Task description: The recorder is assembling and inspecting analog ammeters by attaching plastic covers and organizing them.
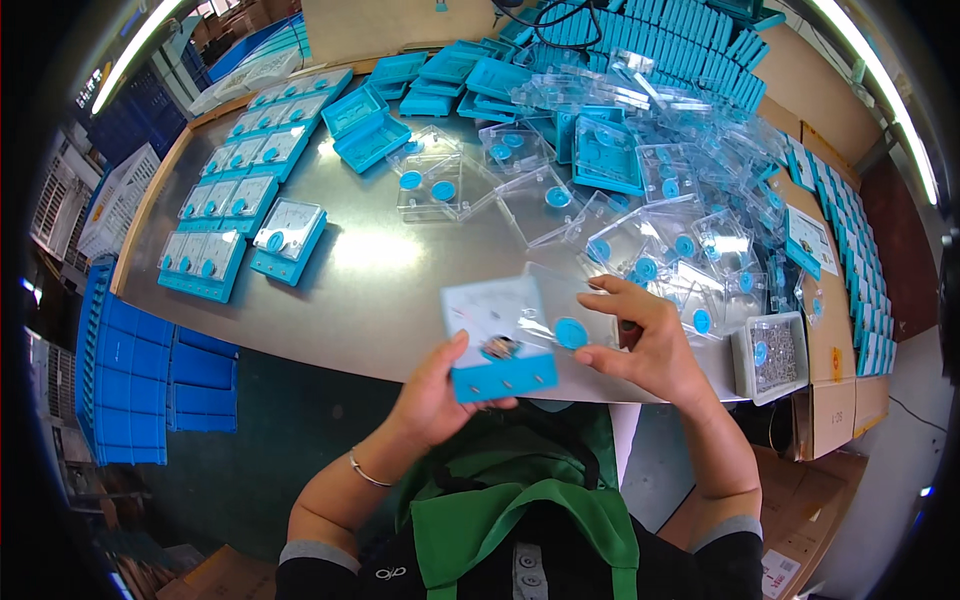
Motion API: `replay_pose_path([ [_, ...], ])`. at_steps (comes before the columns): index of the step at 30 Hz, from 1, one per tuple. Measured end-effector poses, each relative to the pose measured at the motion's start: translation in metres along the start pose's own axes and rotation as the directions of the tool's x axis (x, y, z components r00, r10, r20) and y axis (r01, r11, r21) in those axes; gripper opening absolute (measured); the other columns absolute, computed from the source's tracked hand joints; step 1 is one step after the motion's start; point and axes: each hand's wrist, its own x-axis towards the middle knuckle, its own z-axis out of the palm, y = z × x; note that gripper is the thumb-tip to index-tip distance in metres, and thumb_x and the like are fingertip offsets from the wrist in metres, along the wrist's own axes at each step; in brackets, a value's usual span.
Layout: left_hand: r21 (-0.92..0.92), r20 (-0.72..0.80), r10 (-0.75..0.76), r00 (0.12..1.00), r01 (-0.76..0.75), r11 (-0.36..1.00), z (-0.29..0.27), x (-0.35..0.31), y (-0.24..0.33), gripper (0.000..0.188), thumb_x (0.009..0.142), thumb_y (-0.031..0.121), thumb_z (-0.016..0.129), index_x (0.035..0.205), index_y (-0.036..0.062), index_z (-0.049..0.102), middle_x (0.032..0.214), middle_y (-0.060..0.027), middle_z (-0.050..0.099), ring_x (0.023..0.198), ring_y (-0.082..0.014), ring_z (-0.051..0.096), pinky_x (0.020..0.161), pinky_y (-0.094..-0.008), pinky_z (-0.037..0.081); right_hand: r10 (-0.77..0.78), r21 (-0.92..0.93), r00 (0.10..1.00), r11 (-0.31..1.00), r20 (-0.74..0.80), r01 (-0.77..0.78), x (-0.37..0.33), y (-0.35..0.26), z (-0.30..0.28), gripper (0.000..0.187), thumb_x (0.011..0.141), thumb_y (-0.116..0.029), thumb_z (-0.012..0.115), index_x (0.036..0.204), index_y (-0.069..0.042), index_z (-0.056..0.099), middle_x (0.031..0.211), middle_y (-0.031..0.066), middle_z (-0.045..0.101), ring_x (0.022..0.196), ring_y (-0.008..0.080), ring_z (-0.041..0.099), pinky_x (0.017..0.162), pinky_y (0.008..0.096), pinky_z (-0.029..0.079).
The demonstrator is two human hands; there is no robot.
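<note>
Just over the table's near edge, my left hand [428, 398] grips an analog meter [500, 372] by its left side and base. The meter has a white dial face, a turquoise base with several small metal pins, and a coppery part exposed at the middle. To its right, my right hand [658, 342] pinches a clear plastic cover [571, 333] with a round turquoise knob. The cover's left edge reaches close to the meter's right side; I cannot tell whether they touch. Several covered meters [288, 240] stand in rows at the table's left.
Loose clear covers [690, 245] are heaped right of centre. Turquoise housings [600, 150] pile up behind them. A white tray of small metal parts [778, 355] sits at the right edge. More meters [865, 270] line the far right. Blue crates [125, 370] stand left of the metal table [400, 280].
</note>
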Motion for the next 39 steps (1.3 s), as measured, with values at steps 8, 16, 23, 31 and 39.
replay_pose_path([
  [8, -0.238, 0.207, -0.217, 0.954, 0.264, 0.935, 0.014, 0.007, -0.02, 0.056, 0.098, 0.049, 0.024, 0.135, 0.0073, 0.033, 0.125, -0.0153, 0.051, 0.104, -0.0306, 0.06, 0.077, -0.0444, 0.058, -0.051, -0.026, 0.99, 0.998, 0.131, 0.055, 0.003, 0.0, 0.007, 0.053, 0.061, -0.024, 0.084, 0.107, -0.003, 0.066, 0.117, 0.0201, 0.057, 0.068, 0.0155, 0.055, 0.06, 0.0263, 0.047],
  [16, -0.215, 0.181, -0.219, 0.959, 0.256, 0.943, 0.011, 0.006, -0.022, 0.058, 0.097, 0.05, 0.023, 0.135, 0.007, 0.032, 0.123, -0.0142, 0.052, 0.102, -0.0288, 0.061, 0.077, -0.0402, 0.058, -0.038, -0.017, 0.984, 0.999, 0.175, 0.041, 0.005, -0.001, 0.013, 0.052, 0.063, -0.026, 0.082, 0.105, 0.0, 0.066, 0.114, 0.0212, 0.058, 0.068, 0.0203, 0.059, 0.061, 0.0291, 0.05],
  [23, -0.233, 0.202, -0.223, 0.954, 0.268, 0.935, 0.005, 0.004, -0.024, 0.062, 0.096, 0.053, 0.023, 0.136, 0.0058, 0.03, 0.123, -0.0159, 0.052, 0.102, -0.0285, 0.061, 0.077, -0.0382, 0.058, 0.07, 0.094, 0.965, 0.991, 0.253, -0.096, 0.006, 0.007, 0.018, 0.052, 0.063, -0.025, 0.084, 0.109, -0.004, 0.066, 0.121, 0.0177, 0.056, 0.066, 0.0074, 0.048, 0.059, 0.0208, 0.042],
  [31, -0.152, 0.152, -0.158, 0.976, 0.181, 0.972, 0.014, -0.006, -0.022, 0.06, 0.096, 0.049, 0.03, 0.136, 0.0041, 0.031, 0.123, -0.0156, 0.052, 0.105, -0.0269, 0.059, 0.084, -0.039, 0.054, 0.071, 0.105, 0.96, 0.989, 0.272, -0.103, -0.009, 0.0, 0.025, 0.053, 0.067, -0.029, 0.082, 0.111, -0.003, 0.065, 0.122, 0.021, 0.054, 0.072, 0.0169, 0.057, 0.066, 0.0265, 0.049],
  [39, 0.156, 0.091, -0.042, 0.995, 0.028, 0.987, 0.008, -0.004, -0.026, 0.054, 0.08, 0.011, 0.064, 0.127, -0.0031, 0.04, 0.119, -0.0145, 0.054, 0.106, -0.0226, 0.057, 0.089, -0.038, 0.048, -0.134, -0.031, 0.99, 0.99, 0.038, 0.136, -0.026, -0.014, 0.023, 0.049, 0.074, -0.02, 0.075, 0.117, -0.003, 0.059, 0.127, 0.0206, 0.05, 0.072, 0.017, 0.059, 0.061, 0.0283, 0.05],
])
